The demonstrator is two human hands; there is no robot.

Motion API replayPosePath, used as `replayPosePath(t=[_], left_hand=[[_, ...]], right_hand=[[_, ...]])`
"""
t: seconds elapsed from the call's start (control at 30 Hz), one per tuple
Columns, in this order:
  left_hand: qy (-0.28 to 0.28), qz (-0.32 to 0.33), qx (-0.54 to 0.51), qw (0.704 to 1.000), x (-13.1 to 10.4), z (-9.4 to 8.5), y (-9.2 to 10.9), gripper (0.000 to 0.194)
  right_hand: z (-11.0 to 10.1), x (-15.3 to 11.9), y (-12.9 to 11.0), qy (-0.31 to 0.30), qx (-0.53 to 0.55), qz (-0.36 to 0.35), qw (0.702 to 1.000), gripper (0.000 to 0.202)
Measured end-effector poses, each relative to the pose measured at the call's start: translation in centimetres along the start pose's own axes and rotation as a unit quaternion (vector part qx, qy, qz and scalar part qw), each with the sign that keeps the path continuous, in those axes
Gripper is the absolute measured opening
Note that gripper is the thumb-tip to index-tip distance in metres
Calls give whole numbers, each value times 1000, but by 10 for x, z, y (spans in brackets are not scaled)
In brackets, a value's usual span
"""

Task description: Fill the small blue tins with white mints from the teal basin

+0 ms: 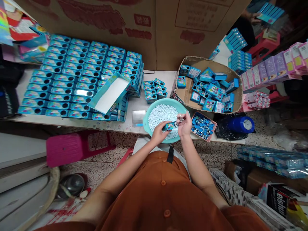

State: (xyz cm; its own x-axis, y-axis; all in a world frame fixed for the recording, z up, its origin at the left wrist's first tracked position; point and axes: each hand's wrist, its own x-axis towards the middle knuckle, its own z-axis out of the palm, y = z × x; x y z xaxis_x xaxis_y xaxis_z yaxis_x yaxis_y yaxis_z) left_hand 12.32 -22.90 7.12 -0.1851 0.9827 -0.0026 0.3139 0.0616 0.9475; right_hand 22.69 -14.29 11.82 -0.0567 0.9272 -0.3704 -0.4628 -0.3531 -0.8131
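Observation:
Over a turquoise bowl (145, 119) of small white pellets (161, 113), my left hand (159, 133) holds a small blue box (169, 126) tilted toward the right. Close to the box's right end, my right hand (184, 125) is curled palm up with several white pellets in its fingers. Right of the bowl, a pink box (212, 130) holds blue and silver round caps (202, 126). Behind it, a cut-down cardboard carton (184, 96) contains many loose blue boxes (213, 89). A small group of blue boxes (155, 89) stands just behind the bowl.
Rows of stacked blue boxes (69, 80) fill the table's left side, with an open blue tray (110, 93) on top. Large cardboard (166, 35) rises behind. A pink stool (67, 148) is at the left, a blue roll (243, 124) at the right. Another person's hand (252, 16) shows top right.

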Motion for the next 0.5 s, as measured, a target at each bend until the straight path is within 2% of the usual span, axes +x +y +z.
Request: replayPosePath(t=[0.17, 0.3, 0.4, 0.5], left_hand=[[15, -28, -34, 999, 3, 0, 0, 37], [39, -75, -81, 993, 2, 2, -6, 38], [78, -80, -118, 987, -3, -2, -11, 40], [102, -63, -113, 986, -12, -15, -13, 40]], right_hand=[[1, -3, 1, -5, -17, -10, 1000, 32], [-2, 1, 2, 4, -3, -31, 1000, 31], [-15, 9, 10, 39, -11, -19, 999, 32], [-39, 18, 28, 46, -138, 23, 989, 38]])
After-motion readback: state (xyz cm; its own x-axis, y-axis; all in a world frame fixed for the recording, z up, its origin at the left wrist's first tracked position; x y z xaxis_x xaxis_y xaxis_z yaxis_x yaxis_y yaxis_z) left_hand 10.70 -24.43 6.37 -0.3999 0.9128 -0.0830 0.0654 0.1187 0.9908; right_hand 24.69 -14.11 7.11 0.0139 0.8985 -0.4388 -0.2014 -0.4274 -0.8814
